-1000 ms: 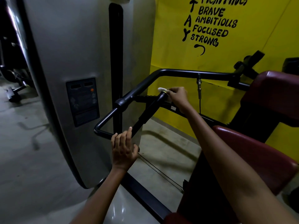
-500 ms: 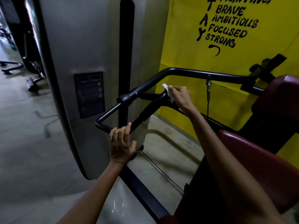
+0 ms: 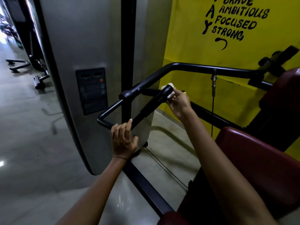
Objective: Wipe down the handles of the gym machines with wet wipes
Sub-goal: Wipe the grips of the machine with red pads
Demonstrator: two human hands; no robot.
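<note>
The black handle bar (image 3: 146, 109) of the grey machine (image 3: 90, 62) is steadied at its lower end by the left hand (image 3: 124, 140), fingers curled over it; at the top end the white wipe (image 3: 169, 90) is pinched against the grip by the right hand (image 3: 179, 103); the wipe is best wrapped fully round and drawn down the whole grip.

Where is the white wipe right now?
In the head view, the wipe is right of centre, pinched by the right hand against the top end of the black handle.
</note>
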